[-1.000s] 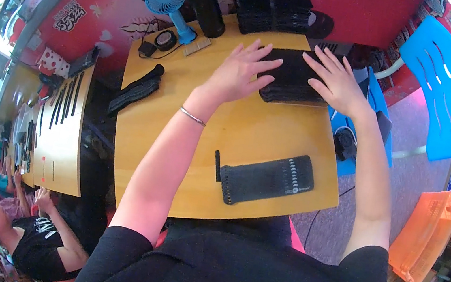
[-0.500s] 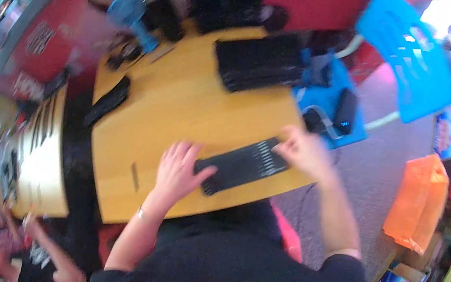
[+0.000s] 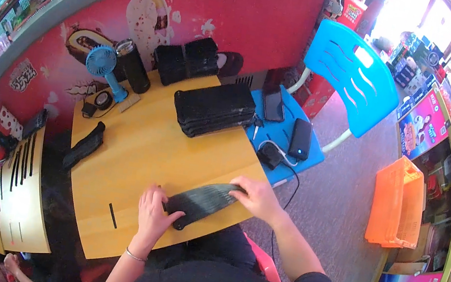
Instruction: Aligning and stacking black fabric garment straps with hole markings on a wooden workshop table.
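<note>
A flat, glossy black sleeve-like piece (image 3: 201, 203) lies aslant near the front edge of the yellow table (image 3: 128, 167). Its right end is raised and bowed, and light streaks its surface. My right hand (image 3: 258, 197) pinches that raised end between thumb and fingers. At the other end my left hand (image 3: 151, 214) grips the piece, thumb on top along the near side and fingers bent at its far corner. A neat stack of similar black pieces (image 3: 212, 110) rests farther back on the table. What exactly the piece is, I cannot tell.
A thin black strip (image 3: 113, 216) and a black folded piece (image 3: 85, 146) lie on the left. Behind stand a blue fan (image 3: 103, 64), a dark bottle (image 3: 133, 67) and a black bundle (image 3: 186, 60). A blue chair (image 3: 351, 78) holds a power bank (image 3: 300, 139); an orange basket (image 3: 397, 204) stands right.
My right hand now lifts the right end of the black piece, which lay flat before and showed pale marks there. My left hand stays at the left end. The view has shifted.
</note>
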Demonstrator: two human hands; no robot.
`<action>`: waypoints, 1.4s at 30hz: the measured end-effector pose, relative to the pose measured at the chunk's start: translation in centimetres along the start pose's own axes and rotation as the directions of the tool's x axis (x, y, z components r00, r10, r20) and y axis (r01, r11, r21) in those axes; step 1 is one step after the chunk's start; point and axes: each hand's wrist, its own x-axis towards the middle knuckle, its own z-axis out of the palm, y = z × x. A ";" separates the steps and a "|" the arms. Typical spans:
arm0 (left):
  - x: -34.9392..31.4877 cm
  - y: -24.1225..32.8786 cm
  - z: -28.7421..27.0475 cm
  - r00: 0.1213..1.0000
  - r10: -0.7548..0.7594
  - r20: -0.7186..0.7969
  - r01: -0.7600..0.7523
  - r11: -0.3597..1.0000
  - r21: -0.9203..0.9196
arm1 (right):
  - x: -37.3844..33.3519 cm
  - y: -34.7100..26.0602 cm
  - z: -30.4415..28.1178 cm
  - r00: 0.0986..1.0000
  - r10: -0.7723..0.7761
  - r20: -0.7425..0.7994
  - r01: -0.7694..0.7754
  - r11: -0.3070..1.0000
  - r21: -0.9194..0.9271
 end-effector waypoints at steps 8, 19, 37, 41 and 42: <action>-0.4 -0.7 0.2 0.998 0.054 -0.020 -0.057 0.976 -0.208 | -0.5 -2.8 -1.0 0.990 -0.121 0.069 0.122 0.992 -0.019; 1.5 1.3 -0.9 0.945 -0.290 0.151 0.234 0.278 -0.932 | -1.2 -6.6 -5.6 0.988 -0.074 -0.137 0.072 0.997 -0.021; 12.9 2.9 -7.0 0.993 -0.064 0.095 0.113 0.420 -0.900 | 10.3 -0.6 -8.1 0.937 0.068 -0.342 -0.075 0.997 -0.006; 18.3 2.1 -8.8 0.996 -0.083 -0.025 0.022 0.517 -0.856 | 15.4 -1.0 -10.9 0.968 0.120 -0.220 -0.091 0.986 0.137; 19.7 1.8 -9.0 0.996 -0.086 -0.024 0.019 0.469 -0.883 | 16.8 -0.1 -11.0 0.981 0.094 -0.171 -0.033 0.944 0.329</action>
